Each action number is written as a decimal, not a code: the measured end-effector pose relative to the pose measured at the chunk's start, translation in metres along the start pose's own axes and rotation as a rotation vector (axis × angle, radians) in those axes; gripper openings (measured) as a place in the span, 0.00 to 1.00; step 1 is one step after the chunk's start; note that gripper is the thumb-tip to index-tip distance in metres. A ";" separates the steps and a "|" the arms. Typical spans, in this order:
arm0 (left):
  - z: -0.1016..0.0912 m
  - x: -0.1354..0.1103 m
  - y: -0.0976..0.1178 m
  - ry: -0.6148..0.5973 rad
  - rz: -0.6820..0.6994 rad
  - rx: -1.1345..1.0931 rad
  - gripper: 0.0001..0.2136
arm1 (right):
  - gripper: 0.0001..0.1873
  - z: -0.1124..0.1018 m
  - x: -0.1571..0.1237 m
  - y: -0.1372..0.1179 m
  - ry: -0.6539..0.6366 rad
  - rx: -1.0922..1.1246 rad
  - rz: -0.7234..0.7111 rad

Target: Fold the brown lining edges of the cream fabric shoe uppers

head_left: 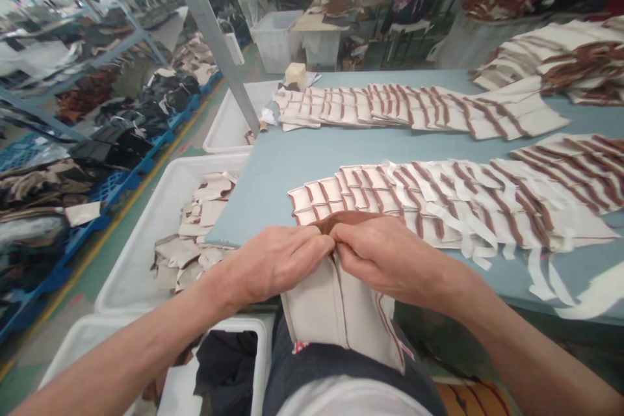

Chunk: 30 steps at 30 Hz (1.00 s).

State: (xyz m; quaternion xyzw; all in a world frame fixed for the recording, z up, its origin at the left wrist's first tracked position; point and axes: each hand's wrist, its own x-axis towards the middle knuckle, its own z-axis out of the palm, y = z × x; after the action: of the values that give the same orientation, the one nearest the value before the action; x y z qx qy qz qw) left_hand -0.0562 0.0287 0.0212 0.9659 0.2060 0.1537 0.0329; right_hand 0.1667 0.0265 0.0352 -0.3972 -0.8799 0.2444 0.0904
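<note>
A cream sewn panel with brown seams and a brown upper edge hangs in front of my lap. My left hand pinches its upper brown edge from the left. Right beside it, my right hand grips the same edge, the fingertips of both hands almost meeting. Fingers cover the exact spot they hold. Just beyond my hands, a row of overlapping cream panels with brown edges lies on the blue-grey table. White strips hang loosely from its right part.
Another overlapping row of panels lies farther back, and more are heaped at the right. White bins with cream scraps stand left of the table. A metal post rises at its far left corner. Dark pieces fill a bin below.
</note>
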 end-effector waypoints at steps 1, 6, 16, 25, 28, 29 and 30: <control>0.000 0.001 0.000 0.021 -0.009 0.000 0.09 | 0.11 0.000 0.000 0.000 0.012 -0.021 0.006; -0.004 0.002 0.001 0.091 0.046 -0.012 0.08 | 0.10 0.010 -0.009 0.004 0.103 0.201 -0.010; 0.000 0.003 0.002 0.136 0.171 0.060 0.08 | 0.12 0.012 -0.023 0.007 0.044 0.776 0.020; 0.006 0.006 0.006 0.197 0.159 0.073 0.06 | 0.26 0.021 -0.029 0.014 -0.016 1.061 0.049; 0.006 0.011 0.013 0.243 0.128 0.083 0.04 | 0.28 0.028 -0.029 0.016 -0.021 1.202 0.088; 0.006 0.013 0.016 0.255 0.113 0.076 0.04 | 0.28 0.030 -0.030 0.016 -0.024 1.253 0.103; 0.006 0.014 0.018 0.264 0.090 0.063 0.04 | 0.29 0.033 -0.031 0.017 -0.024 1.302 0.114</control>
State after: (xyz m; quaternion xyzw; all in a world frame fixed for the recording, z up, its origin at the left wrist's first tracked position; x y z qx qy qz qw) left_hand -0.0351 0.0179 0.0214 0.9461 0.1696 0.2742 -0.0319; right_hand 0.1866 0.0014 -0.0004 -0.3046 -0.5303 0.7362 0.2898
